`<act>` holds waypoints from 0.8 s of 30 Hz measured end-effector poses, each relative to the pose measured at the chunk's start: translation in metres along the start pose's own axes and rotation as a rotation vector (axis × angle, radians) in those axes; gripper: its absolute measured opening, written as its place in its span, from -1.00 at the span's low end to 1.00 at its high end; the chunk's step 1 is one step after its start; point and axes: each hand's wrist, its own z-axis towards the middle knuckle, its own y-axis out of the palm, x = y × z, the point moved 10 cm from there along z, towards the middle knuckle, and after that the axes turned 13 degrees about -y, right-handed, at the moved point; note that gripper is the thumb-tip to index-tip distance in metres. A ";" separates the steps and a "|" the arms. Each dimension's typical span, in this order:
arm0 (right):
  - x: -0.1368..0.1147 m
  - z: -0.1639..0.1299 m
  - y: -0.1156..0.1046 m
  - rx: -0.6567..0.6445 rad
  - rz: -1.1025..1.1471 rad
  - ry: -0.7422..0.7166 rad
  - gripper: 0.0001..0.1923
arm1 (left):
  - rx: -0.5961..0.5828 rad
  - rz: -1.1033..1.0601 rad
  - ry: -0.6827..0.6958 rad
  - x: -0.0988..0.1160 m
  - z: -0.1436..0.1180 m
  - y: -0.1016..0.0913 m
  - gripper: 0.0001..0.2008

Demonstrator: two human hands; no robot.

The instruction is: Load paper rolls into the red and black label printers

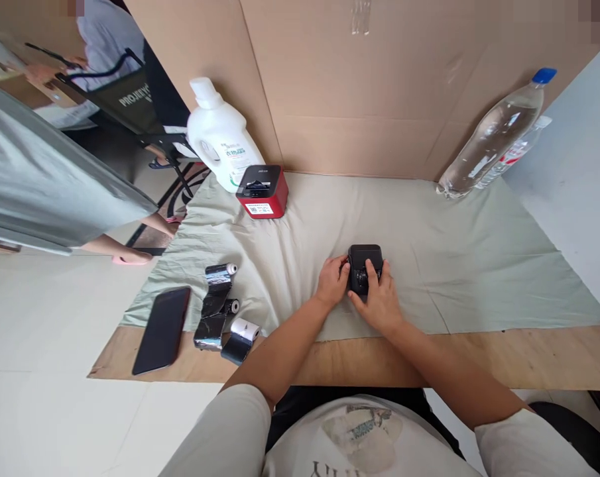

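Observation:
A small black box-shaped device (364,258) sits on the pale green cloth (453,265) in the middle of the table. My left hand (331,281) grips its left side. My right hand (381,299) covers its near right part, fingers pressing on top. The near half of the device is hidden under my fingers. Both forearms reach in from the bottom of the view.
A red and black small printer (262,191) and a white detergent bottle (220,136) stand at back left. Two clear water bottles (496,136) lean at back right. A black phone (162,329), black ribbon rolls (217,306) and a white paper roll (244,328) lie near left. Another person (46,179) is at left.

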 end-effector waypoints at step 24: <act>0.059 0.027 0.017 0.137 0.286 0.066 -0.29 | -0.062 -0.190 -0.203 -0.011 0.003 0.001 -0.61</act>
